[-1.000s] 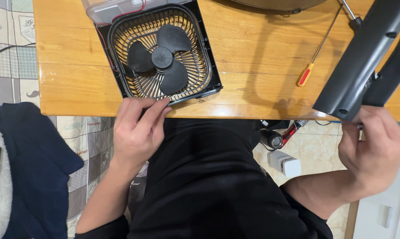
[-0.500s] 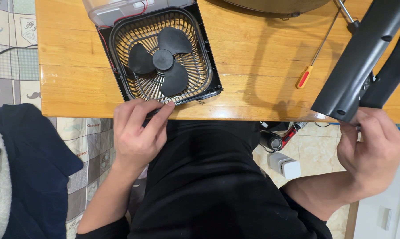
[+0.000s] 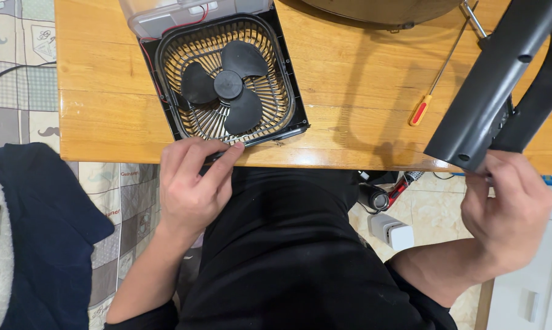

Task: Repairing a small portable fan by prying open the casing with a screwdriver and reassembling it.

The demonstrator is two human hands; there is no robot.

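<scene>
On glossy wood, left hand (image 3: 193, 183) pinching ribbed square fan (image 3: 224, 82), right hand (image 3: 511, 205) gripping matte black panel (image 3: 493, 91).

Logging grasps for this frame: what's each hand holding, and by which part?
Left hand grips the near bottom edge of the square fan housing. Right hand holds the long dark panel at its lower end.

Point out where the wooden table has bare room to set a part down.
The table is bare left of the fan, and in a wide strip between the fan and the screwdriver. It is crowded at the right edge, where the right hand holds the black panel, and where the left hand meets the fan's near edge.
</scene>
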